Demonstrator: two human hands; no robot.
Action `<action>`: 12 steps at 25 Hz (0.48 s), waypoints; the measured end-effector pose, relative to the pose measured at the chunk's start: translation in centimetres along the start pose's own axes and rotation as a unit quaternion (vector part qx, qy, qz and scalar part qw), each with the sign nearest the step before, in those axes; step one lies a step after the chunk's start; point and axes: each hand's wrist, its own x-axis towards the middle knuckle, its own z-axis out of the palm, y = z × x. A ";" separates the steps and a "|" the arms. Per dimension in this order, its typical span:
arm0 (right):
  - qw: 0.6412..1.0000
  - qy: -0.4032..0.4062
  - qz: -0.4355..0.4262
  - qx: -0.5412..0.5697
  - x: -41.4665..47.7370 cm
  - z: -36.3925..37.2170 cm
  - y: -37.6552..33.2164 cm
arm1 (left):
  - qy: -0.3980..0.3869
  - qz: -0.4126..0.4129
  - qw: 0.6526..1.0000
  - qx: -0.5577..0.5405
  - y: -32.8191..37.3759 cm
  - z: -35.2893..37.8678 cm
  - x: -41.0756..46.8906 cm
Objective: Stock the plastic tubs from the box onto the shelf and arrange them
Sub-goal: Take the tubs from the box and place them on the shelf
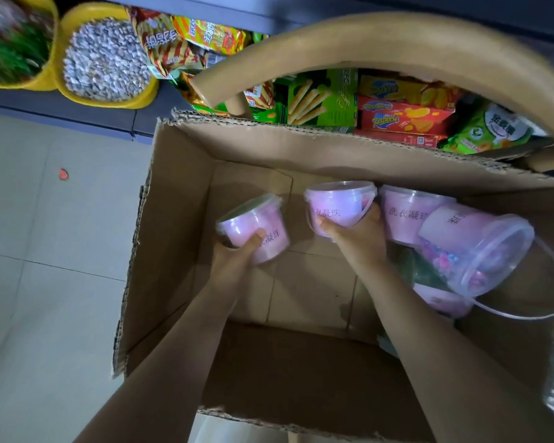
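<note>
The left hand (237,254) grips a pink tub (253,225) by its side, tilted, near the left wall of the box (179,219). The right hand (355,238) grips a second tub (339,204) by the far wall. Both tubs are inside the box, not yet shelved. At least three more lie toward the right wall: a third tub (410,215) upright, a big tub (480,247) on its side, and another partly under it. I judge most of the work is left. No tubs show on the shelf (93,111) beyond, which is crowded with snack packs (397,116) and yellow basins (106,59). The box's raised flap (365,36) arches across the way.
</note>
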 end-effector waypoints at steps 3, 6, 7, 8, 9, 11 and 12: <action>0.999 -0.016 0.029 0.018 -0.4 -0.3 0.7 | -0.010 -0.012 1.000 -0.004 -0.2 0.0 0.8; 0.996 -0.011 0.084 0.036 -1.9 -0.6 1.3 | -0.025 -0.040 0.999 -0.001 0.5 -0.8 0.7; 0.993 -0.001 0.101 0.054 -2.8 -0.8 1.4 | -0.034 -0.044 0.998 0.004 0.9 -1.3 0.4; 0.990 0.007 0.117 0.074 -3.9 -1.0 1.4 | -0.046 -0.044 0.998 0.010 1.3 -1.7 0.0; 0.988 0.014 0.129 0.084 -5.0 -1.1 1.5 | -0.060 -0.036 0.997 0.017 1.4 -2.3 -0.3; 0.985 0.024 0.138 0.100 -7.7 -1.4 0.8 | -0.079 -0.029 0.996 0.028 2.0 -3.6 -1.5; 0.985 0.025 0.133 0.111 -9.2 -1.7 0.0 | -0.083 -0.028 0.996 0.029 2.7 -4.3 -2.5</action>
